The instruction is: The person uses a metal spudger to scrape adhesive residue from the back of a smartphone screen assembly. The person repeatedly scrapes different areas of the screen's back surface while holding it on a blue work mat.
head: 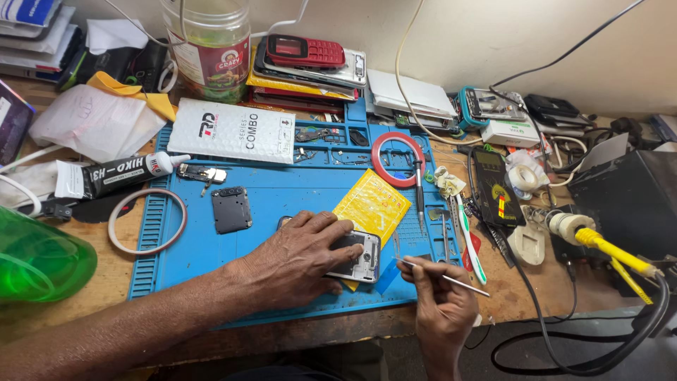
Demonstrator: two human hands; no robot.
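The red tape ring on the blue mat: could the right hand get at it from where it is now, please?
Probably yes. The right hand holds tweezers, but only flat mat and a screwdriver lie between it and the tape ring.

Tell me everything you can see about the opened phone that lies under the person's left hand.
The opened phone lies flat on the blue work mat, back cover off. Its pale frame and dark inner parts show, with a strip of blue at its right edge. The left hand presses on it and hides its left half. Its top edge rests over a yellow sheet. The right hand holds thin metal tweezers whose tip is close to the phone's right edge; contact is unclear.
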